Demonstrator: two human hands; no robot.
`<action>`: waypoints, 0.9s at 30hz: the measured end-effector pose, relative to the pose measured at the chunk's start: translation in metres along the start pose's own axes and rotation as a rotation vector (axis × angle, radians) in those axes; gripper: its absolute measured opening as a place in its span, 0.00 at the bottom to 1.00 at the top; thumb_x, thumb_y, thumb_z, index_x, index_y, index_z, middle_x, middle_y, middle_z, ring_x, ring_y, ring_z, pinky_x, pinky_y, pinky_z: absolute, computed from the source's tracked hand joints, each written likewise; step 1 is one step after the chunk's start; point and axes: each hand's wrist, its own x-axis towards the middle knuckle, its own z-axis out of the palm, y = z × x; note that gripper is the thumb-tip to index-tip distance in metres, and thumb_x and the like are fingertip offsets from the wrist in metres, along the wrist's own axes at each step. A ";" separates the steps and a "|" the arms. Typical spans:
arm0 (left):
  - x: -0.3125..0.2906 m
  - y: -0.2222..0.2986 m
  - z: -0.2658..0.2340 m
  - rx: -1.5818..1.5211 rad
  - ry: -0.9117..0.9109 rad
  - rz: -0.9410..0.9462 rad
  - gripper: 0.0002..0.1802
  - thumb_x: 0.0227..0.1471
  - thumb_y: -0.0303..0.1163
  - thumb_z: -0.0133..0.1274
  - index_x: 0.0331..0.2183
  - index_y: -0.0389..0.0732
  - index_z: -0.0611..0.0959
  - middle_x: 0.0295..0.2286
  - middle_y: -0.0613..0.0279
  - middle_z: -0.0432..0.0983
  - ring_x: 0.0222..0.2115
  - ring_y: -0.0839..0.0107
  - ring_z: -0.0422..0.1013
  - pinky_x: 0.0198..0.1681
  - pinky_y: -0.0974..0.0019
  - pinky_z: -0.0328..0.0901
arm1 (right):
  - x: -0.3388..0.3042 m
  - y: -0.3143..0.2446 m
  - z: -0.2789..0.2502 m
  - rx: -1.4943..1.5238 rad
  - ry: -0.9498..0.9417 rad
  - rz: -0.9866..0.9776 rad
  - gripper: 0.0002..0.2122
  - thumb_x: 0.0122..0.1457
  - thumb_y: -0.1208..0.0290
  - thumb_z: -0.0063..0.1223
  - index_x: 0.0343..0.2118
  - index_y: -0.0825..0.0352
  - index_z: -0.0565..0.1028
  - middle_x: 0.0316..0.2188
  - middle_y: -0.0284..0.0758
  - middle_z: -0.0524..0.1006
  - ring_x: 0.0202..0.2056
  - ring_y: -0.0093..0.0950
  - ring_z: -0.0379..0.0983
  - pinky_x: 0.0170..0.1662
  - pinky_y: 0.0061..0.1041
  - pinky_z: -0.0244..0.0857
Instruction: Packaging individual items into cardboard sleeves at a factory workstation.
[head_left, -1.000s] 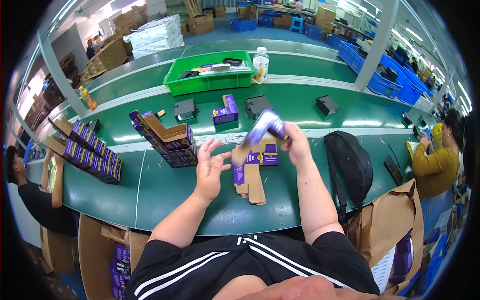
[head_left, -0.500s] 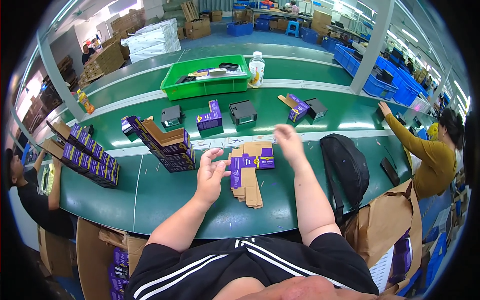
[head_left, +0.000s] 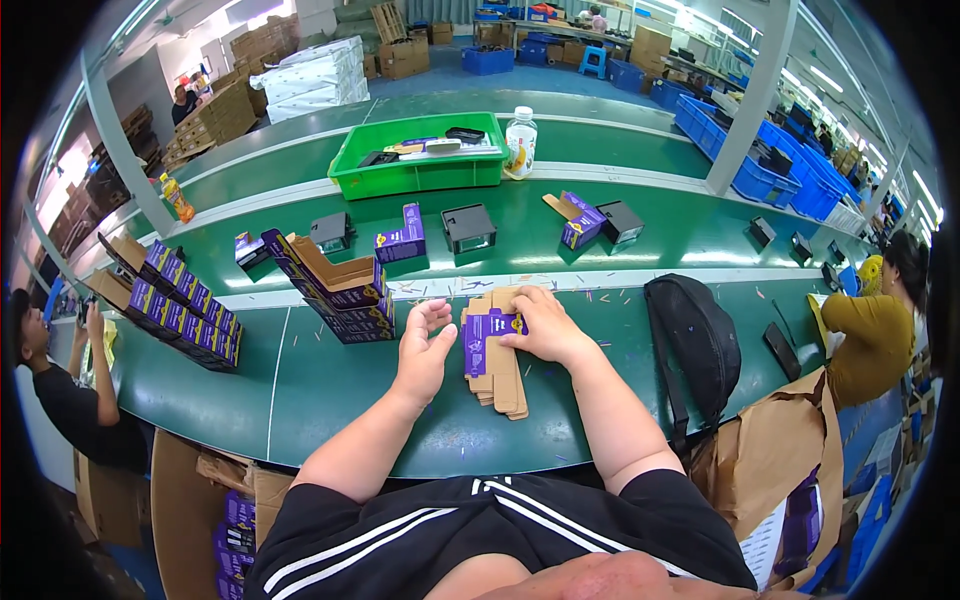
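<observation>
Centrally, the open left hand (head_left: 422,352) hangs beside flat cartons (head_left: 480,345) the right hand (head_left: 545,325) touches, its grip unclear, while an upper-centre green tray (head_left: 425,180) holds black pieces (head_left: 465,134) and a lower-left box (head_left: 185,505) purple packs (head_left: 233,545).

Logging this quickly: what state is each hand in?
Left hand: open, empty, beside the flat cartons.
Right hand: on the cartons; whether it grips one cannot be told.
</observation>
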 end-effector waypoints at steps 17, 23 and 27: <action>-0.010 0.036 0.003 -0.445 -0.294 -0.223 0.32 0.54 0.25 0.48 0.59 0.45 0.56 0.41 0.50 0.69 0.30 0.69 0.72 0.32 0.71 0.69 | -0.012 -0.051 -0.022 0.667 0.306 -0.417 0.17 0.43 0.71 0.65 0.35 0.65 0.71 0.52 0.40 0.65 0.55 0.40 0.59 0.56 0.35 0.54; -0.009 0.033 0.007 -0.205 -0.082 0.005 0.31 0.55 0.26 0.48 0.58 0.49 0.57 0.36 0.52 0.70 0.24 0.70 0.73 0.24 0.72 0.69 | -0.013 -0.050 -0.008 1.136 0.333 -0.008 0.11 0.51 0.73 0.58 0.37 0.66 0.71 0.47 0.37 0.68 0.47 0.29 0.65 0.49 0.25 0.60; -0.010 0.025 0.002 -0.210 -0.143 -0.029 0.29 0.56 0.26 0.47 0.56 0.50 0.57 0.36 0.51 0.69 0.23 0.70 0.72 0.22 0.73 0.68 | -0.015 -0.048 -0.009 0.964 0.024 0.027 0.08 0.56 0.75 0.52 0.38 0.66 0.71 0.41 0.34 0.71 0.39 0.22 0.67 0.44 0.20 0.62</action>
